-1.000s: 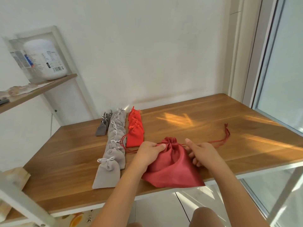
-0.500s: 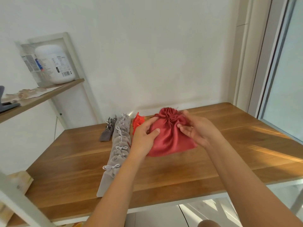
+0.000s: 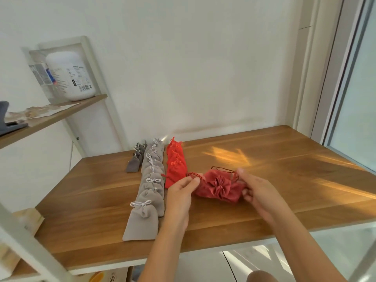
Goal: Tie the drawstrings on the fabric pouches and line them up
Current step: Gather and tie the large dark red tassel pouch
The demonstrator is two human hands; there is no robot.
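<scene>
The pouch [image 3: 220, 189] is being held between the hands, mouth towards the person: its cord [image 3: 196, 176] is being pinched by the left hand [image 3: 182, 187], its right edge gripped by the right hand [image 3: 255, 189].

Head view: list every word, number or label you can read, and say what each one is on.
White jar on the shelf: printed label and barcode, too blurred to read.
Clear packet beside it: coloured print, too blurred to read.
Pouches: no text.
</scene>
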